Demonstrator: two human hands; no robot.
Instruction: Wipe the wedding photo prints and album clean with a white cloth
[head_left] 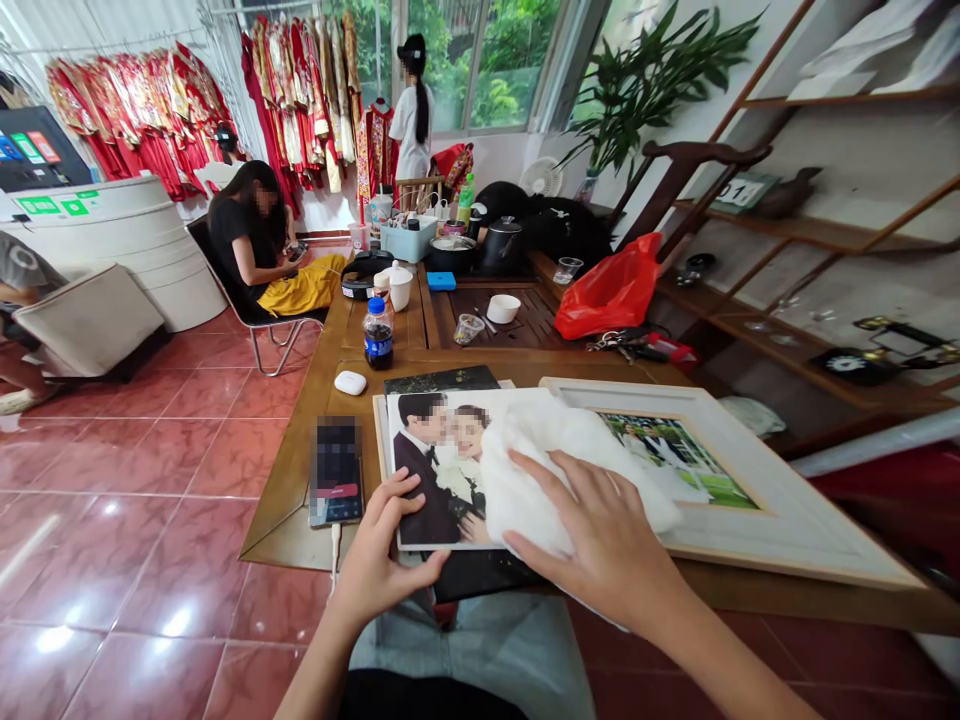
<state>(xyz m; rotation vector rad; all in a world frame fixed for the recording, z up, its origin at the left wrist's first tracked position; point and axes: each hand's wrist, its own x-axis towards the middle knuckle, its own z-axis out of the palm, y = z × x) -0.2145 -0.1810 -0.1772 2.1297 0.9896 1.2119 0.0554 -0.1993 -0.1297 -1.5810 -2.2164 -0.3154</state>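
A wedding photo print (429, 492) of a couple lies near the table's front edge. My left hand (390, 545) rests at its lower left corner, fingers on the surface and thumb stretched apart along the front edge. My right hand (600, 530) spreads over a bunched white cloth (525, 450), thumb and fingers gripping it against the right part of the print. The cloth hides that part of the print. Beside it, a large light wooden frame (810, 510) with a smaller outdoor photo (682, 460) lies flat. A dark board (442, 378) shows beneath the print.
A phone (336, 470) on a cable and a white earbud case (350, 383) lie left on the wooden table (292, 510). Behind stand a blue-capped bottle (378, 335), a white bowl (503, 308) and a red plastic bag (611, 290). A seated person (251, 235) is further left.
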